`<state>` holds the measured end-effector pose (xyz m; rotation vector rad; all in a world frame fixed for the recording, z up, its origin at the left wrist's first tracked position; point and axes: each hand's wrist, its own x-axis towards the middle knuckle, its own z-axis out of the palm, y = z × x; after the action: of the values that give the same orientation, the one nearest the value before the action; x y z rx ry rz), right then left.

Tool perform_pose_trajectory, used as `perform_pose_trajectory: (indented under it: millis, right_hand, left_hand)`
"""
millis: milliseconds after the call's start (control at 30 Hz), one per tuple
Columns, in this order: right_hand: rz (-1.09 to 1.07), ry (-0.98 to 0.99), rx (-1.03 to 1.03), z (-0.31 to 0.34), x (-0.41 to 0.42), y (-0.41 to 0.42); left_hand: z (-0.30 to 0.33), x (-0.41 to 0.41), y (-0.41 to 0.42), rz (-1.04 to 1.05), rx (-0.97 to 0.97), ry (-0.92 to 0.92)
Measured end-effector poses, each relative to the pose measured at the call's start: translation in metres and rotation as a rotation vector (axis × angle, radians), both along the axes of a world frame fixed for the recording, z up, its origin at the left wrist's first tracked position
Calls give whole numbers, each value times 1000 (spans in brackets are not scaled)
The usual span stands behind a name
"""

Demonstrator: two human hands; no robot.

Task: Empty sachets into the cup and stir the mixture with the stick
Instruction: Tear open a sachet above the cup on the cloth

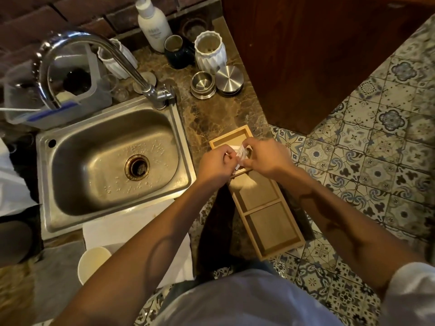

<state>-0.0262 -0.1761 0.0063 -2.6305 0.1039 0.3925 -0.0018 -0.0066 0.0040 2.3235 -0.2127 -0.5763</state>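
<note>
My left hand (215, 164) and my right hand (266, 158) meet over the far end of a wooden divided tray (270, 222), both pinching a small white sachet (240, 154) between their fingertips. The sachet is crumpled and mostly hidden by my fingers. A white paper cup (93, 263) stands on a white napkin (122, 227) near the counter's front edge, below my left forearm. I see no stick.
A steel sink (110, 161) with a curved tap (94, 57) lies to the left. Behind it stand a lotion bottle (154, 24), white ribbed vases (210, 51), a dark mug (176, 52) and steel tins (215, 82). Patterned tile floor (376, 161) lies to the right.
</note>
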Motion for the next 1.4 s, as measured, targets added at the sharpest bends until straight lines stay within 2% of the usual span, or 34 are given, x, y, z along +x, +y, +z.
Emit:
perform_pose_trajectory:
  millis: [167,400,500,667,800,967,1033,1100,1267,1333,1400]
  right_hand:
    - [32,-28,116,21,-5,10]
    - [23,-81,609,77,-25,42]
    - [79,-15,816,101,-38,68]
    - [171,38,1006,132,-62,112]
    - [63,155,1164,143,-84,154]
    - [38,276,1250,148,-115,204]
    - [75,310,1174,150,-125,221]
    - [142,248,1013,155,-129,236]
    - [313,-20,801,173,-124,268]
    - [320,-60,781,173,-126,281]
    - [254,-56,867,175,-132,294]
  left_hand:
    - [32,-21,32,28,-171,-23]
    - [90,-56,90,173,-358,-41]
    - [114,-78,117,226,-418,-67]
    - [145,-114,162,319,-580,-52]
    - [156,-134,197,360,-589,-130]
    - [165,-156,245,410,-580,-246]
    - [166,-163,263,380,-498,-340]
    - [168,-167,281,347,-430,-405]
    - [178,-171,313,217,-332,-425]
    - [180,-169,320,211,-368,-458]
    - [182,-169,325,245,-470,-481]
